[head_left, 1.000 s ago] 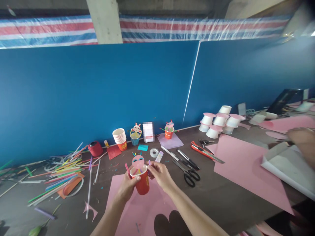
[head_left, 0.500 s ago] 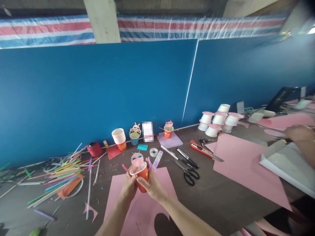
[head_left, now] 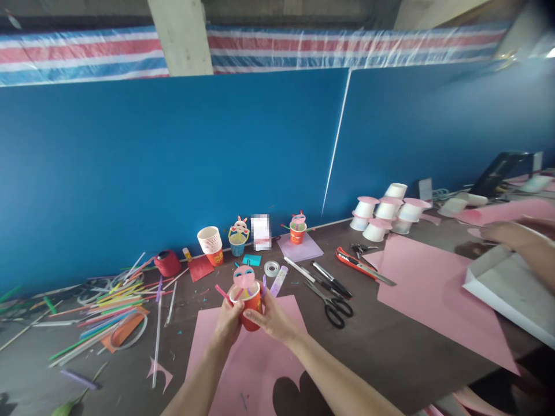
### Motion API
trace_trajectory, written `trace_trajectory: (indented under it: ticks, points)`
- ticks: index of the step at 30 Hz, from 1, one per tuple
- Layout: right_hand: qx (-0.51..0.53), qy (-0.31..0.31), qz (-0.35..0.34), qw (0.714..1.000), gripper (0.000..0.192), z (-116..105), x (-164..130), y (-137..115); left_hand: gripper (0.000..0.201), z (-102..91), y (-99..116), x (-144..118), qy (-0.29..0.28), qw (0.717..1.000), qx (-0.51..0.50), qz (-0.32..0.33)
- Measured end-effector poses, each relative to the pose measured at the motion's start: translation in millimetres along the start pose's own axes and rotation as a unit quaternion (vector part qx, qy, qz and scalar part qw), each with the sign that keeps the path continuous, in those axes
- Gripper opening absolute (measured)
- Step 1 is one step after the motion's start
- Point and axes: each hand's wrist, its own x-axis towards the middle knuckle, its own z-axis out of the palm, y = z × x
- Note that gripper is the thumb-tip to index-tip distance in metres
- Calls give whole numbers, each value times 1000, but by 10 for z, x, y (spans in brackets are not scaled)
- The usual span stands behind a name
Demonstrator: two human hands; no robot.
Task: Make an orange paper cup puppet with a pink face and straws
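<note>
I hold a red paper cup (head_left: 250, 306) between both hands, low over a pink paper sheet (head_left: 251, 352). A pink round face cutout (head_left: 243, 277) and coloured straw pieces stick up from the cup's rim. My left hand (head_left: 228, 325) wraps the cup's left side. My right hand (head_left: 269, 319) cups its right side and front, fingers across the red wall.
Loose coloured straws (head_left: 108, 315) lie at left. Black scissors (head_left: 333, 306), a tape roll (head_left: 272, 268), a glue stick (head_left: 278, 280) and a red cutter (head_left: 355, 264) lie beyond the cup. Stacked cups (head_left: 210, 242), two finished cup figures and white cups (head_left: 384, 214) line the blue wall. Another person's hand (head_left: 505, 234) reaches in at right.
My right hand left the straw at the rim and closed around the cup's side. The cup sank and moved slightly away from me. The other person's hand shifted left and up.
</note>
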Motion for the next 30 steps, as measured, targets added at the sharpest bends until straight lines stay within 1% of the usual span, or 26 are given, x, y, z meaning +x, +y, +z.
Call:
trace_trajectory:
  ticks: [3,5,7,9,11,14,18,20,24,28,30]
  points:
    - [11,14,38,999,62,-137,72,7,64,-61,55,13,-16,999,28,-4]
    - [-10,17,58,998,53,-246,131,-42,64,-99,90,5,-30,998,56,-2]
    - [-41,-11,66,997,42,-331,194,-115,64,-115,113,-11,-42,996,74,-4]
    - [-63,-49,77,994,34,-370,251,-179,65,-106,116,-30,-52,995,81,-11]
    - [-68,-72,95,991,31,-365,294,-206,66,-82,102,-45,-56,995,82,-17]
    - [-88,-60,108,988,30,-320,326,-186,64,-57,73,-54,-47,995,82,-22]
    - [-153,-47,58,985,19,-276,340,-153,61,-83,69,-46,-45,995,91,-19]
    - [-173,-40,51,983,17,-271,345,-153,63,-114,83,-40,-56,994,94,-29]
    - [-191,-16,64,979,19,-270,337,-145,66,-186,119,-30,-58,990,119,-46]
    - [-203,-5,85,975,27,-259,297,-146,60,-259,133,-23,-59,985,152,-53]
    - [-212,-2,94,973,29,-252,276,-176,57,-300,122,-22,-46,983,171,-50]
